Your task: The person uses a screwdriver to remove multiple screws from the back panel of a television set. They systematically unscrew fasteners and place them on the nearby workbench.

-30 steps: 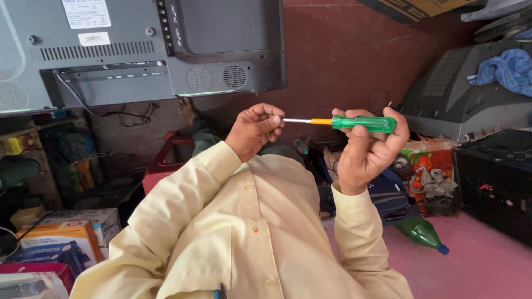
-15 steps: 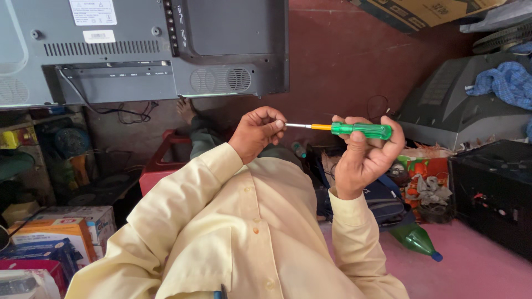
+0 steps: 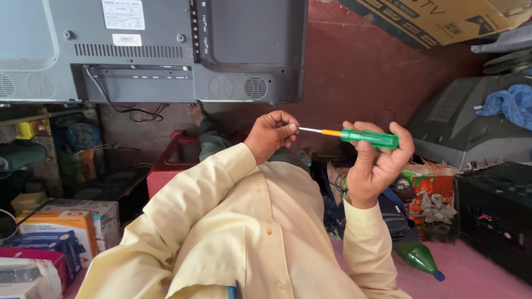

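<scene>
A screwdriver [image 3: 370, 138] with a green see-through handle, an orange collar and a thin metal shaft lies level in front of my chest. My right hand [image 3: 378, 169] is wrapped around the handle, palm toward me. My left hand [image 3: 272, 134] pinches the tip of the shaft between thumb and fingers. Both of my arms wear long cream shirt sleeves [image 3: 221, 221]. Behind the hands hangs the grey back panel of a flat television [image 3: 166, 50].
A red crate [image 3: 170, 161] and a bare foot [image 3: 195, 113] lie under the television. Cardboard boxes [image 3: 66, 221] stack at the left. At the right are an old grey set [image 3: 465, 122] with a blue cloth [image 3: 512, 105], a black case [image 3: 493, 210] and a green bottle [image 3: 419, 257].
Both hands keep their hold on the screwdriver and have drifted slightly down and right in view. The grip looks the same.
</scene>
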